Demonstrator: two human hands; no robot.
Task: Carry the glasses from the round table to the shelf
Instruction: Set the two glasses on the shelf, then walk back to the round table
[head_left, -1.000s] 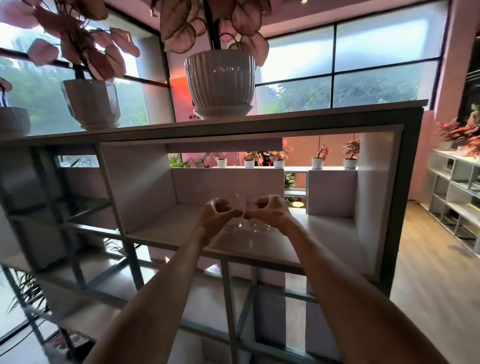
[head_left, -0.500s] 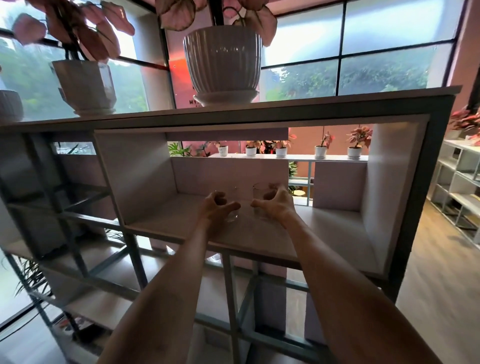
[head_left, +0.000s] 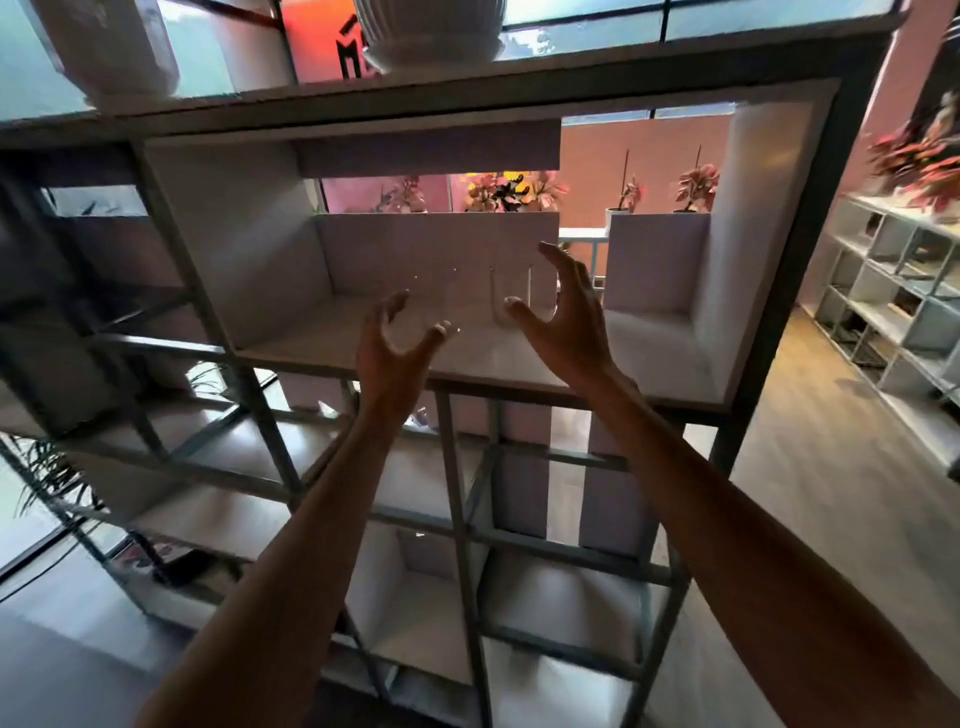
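Two glasses (head_left: 511, 283). Two hands: left hand (head_left: 395, 353), right hand (head_left: 566, 322). Two white pots (head_left: 431, 31) on top. Two shelves (head_left: 291, 332), one near, one at the right. About five small plants (head_left: 696, 184) behind.

Only the person's two arms show. The long, lean left forearm (head_left: 311, 519) and the matching right forearm (head_left: 727, 493) are bare along all their visible length, uncovered from the picture's lower edge up to the wrists. They look widest at that edge and taper towards the wrists. The bare left grip (head_left: 392, 358) and bare right grip (head_left: 566, 322) have slim fingers. Short nails catch pale light on some fingertips (head_left: 511, 302).
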